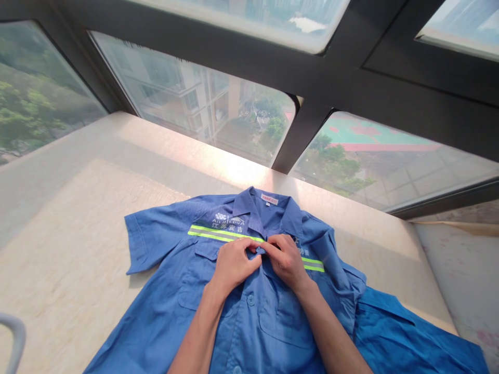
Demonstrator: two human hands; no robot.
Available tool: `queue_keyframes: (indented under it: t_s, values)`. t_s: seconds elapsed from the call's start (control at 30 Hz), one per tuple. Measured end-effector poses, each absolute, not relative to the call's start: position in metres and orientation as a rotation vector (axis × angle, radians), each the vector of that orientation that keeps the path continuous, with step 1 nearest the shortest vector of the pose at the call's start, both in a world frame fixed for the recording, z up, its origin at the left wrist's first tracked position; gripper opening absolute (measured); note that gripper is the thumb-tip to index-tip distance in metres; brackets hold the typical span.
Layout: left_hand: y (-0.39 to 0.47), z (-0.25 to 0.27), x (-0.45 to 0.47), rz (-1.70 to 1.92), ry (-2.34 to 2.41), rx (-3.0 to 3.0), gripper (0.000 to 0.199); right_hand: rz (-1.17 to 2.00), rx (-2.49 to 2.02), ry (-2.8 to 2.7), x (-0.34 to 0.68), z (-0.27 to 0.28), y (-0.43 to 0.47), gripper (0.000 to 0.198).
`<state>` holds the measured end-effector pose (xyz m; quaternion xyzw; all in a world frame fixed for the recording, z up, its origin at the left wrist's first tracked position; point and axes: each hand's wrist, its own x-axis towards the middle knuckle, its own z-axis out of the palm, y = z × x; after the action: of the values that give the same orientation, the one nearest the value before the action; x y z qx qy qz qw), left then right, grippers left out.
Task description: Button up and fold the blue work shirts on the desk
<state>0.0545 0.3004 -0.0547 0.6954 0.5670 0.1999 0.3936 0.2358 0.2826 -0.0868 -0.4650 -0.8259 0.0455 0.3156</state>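
A blue short-sleeved work shirt (156,306) lies spread front up, its collar toward the window. Yellow-green and grey reflective strips cross its chest, with white lettering above. My left hand (237,262) pinches the front placket just below the strip. Meeting it there, my right hand (286,259) also has its fingers closed on the placket edge. A small fold of cloth sticks up between the fingertips; whether a button is inside cannot be made out. Lower on the placket a blue button (250,300) shows, and another button (237,370) sits at the bottom edge.
The shirt rests on a cream stone-like sill (78,234). A brighter blue garment (413,332) lies at the right, partly beside the shirt. Dark window frames (288,150) border the far side. A grey curved bar (17,332) stands at the lower left.
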Motion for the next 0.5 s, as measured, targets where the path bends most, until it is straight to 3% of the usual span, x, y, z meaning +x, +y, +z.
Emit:
queue_keyframes:
  t_s: [0.5]
  values:
    - [0.3021, -0.0552, 0.0516, 0.492, 1.418, 1.75, 0.032, 0.196, -1.191, -2.215, 0.2377, -0.0889, 0.2841, 0.03]
